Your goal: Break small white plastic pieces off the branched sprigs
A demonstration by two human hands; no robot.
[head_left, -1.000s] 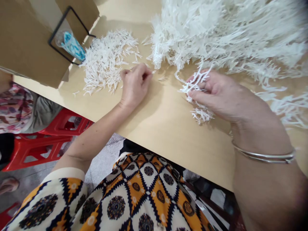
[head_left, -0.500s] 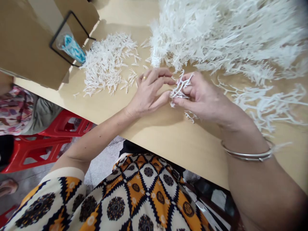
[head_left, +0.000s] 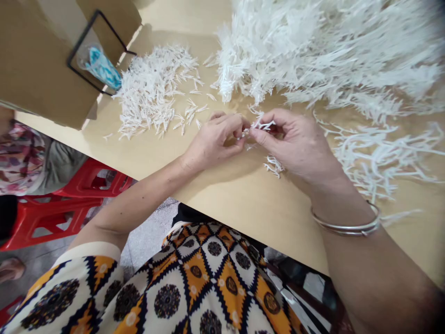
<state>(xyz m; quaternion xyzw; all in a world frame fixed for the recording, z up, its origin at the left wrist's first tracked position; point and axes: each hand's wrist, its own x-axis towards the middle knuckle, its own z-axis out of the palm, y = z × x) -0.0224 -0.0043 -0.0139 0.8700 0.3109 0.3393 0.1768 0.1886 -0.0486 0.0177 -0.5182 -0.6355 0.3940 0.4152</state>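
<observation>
My left hand (head_left: 215, 141) and my right hand (head_left: 299, 144) meet over the tan table (head_left: 243, 199), both pinched on one white branched plastic strip (head_left: 262, 125) held between them. A short tuft of the same strip (head_left: 274, 164) hangs below my right palm. A small heap of loose white plastic slivers (head_left: 153, 93) lies left of my hands. A big tangled pile of white branched strips (head_left: 330, 55) fills the table behind and to the right. A silver bangle (head_left: 347, 227) circles my right wrist.
An open cardboard box (head_left: 38, 60) stands at the table's left end with a black wire frame (head_left: 93, 51) and a blue-patterned plastic bag (head_left: 102, 69) at its mouth. Red plastic stools (head_left: 69, 199) stand on the floor at left, beside another person's patterned clothing (head_left: 21, 157).
My left hand came from beside the small heap over to my right hand. Its fingers then closed on the strip, and both hands now pinch it together. A few more slivers lie by the heap.
</observation>
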